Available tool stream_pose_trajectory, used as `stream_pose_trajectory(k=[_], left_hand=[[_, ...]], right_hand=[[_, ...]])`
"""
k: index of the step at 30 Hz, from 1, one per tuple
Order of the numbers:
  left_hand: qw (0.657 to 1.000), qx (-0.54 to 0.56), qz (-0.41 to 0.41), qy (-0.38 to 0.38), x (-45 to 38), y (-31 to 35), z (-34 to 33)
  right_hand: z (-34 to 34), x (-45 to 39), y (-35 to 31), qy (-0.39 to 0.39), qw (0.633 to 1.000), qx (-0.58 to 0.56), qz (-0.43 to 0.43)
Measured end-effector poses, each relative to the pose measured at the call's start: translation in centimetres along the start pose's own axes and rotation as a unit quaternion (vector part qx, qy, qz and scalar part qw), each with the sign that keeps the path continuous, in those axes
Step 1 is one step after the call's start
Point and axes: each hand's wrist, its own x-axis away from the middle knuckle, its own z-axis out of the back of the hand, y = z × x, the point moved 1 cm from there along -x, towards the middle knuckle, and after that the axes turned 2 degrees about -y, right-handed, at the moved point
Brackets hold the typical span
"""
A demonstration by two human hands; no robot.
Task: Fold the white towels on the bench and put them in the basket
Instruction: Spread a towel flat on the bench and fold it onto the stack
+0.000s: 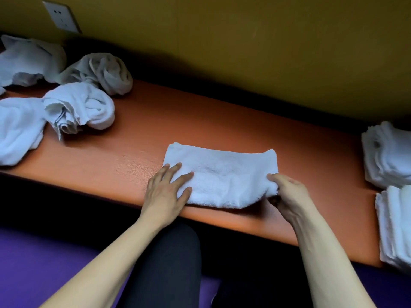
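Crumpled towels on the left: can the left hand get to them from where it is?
Probably yes. The left hand lies flat on the folded towel, and only bare bench lies between it and the nearest crumpled towel.

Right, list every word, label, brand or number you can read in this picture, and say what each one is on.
None: no readable text shows anywhere.
Towel under the hands: plain white, no tag or print visible.
Crumpled towels and folded stacks: no labels visible.
Wall socket: only its holes show, no marking legible.
Bench and wall: bare, no signs.
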Motion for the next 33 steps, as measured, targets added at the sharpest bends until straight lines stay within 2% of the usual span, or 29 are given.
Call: stream_pose_trajectory(k=[2,4,7,10,12,14,16,17,19,21,22,23,26,29,31,33], left_hand=[[0.996,0.092,0.017,0.001,-0.1,-0.1,0.2],[0.976,0.215,0.037,0.014,-0.1,-0.4,0.8],[0.922,0.376,0.093,0.022,0.1,-1.1,1.5],[0.867,0.471,0.152,0.054,-0.2,-1.5,2.3],[0.849,0.492,0.177,0.073,-0.6,-1.5,2.9],[0.835,0.504,0.207,0.077,-0.7,-1.7,3.5],[0.831,0.499,0.233,0.073,-0.8,-2.0,3.8],[0.842,0.477,0.243,0.067,-0.8,-2.1,4.0],[0.867,0.414,0.272,0.051,-0.7,-1.7,4.4],[0.884,0.367,0.287,0.037,-0.6,-1.2,4.4],[0.892,0.347,0.288,0.026,-0.7,-0.8,4.5],[0.899,0.329,0.29,0.016,-0.9,-0.6,4.4],[0.902,0.312,0.297,-0.01,-1.3,0.3,4.4],[0.9,0.323,0.291,-0.019,-0.7,1.4,4.4],[0.889,0.35,0.294,-0.023,-0.1,2.2,4.3],[0.863,0.402,0.303,-0.036,0.5,3.3,4.2]], right_hand=[[-2.6,1.0,-0.6,-0.023,0.998,0.008,0.064],[-5.7,2.1,-1.0,-0.045,0.99,0.042,0.13],[-10.5,3.7,-1.0,-0.06,0.967,0.133,0.209],[-14.9,5.0,0.2,-0.083,0.948,0.194,0.237],[-17.2,5.7,1.5,-0.132,0.931,0.258,0.22],[-18.6,6.0,3.2,-0.2,0.891,0.359,0.19],[-18.4,6.0,4.3,-0.213,0.886,0.361,0.2],[-17.8,5.8,4.3,-0.185,0.902,0.325,0.215],[-15.6,4.9,3.8,-0.07,0.937,0.242,0.242],[-12.8,3.4,3.6,0.052,0.94,0.237,0.239],[-11.7,2.8,3.7,0.078,0.94,0.249,0.219],[-10.9,2.3,3.9,0.073,0.944,0.26,0.19],[-10.1,1.8,5.2,-0.01,0.959,0.256,0.118],[-9.9,1.7,6.0,-0.039,0.982,0.175,0.055],[-9.3,1.8,6.3,-0.068,0.994,0.086,-0.004],[-8.0,2.2,6.4,-0.084,0.995,0.059,-0.009]])
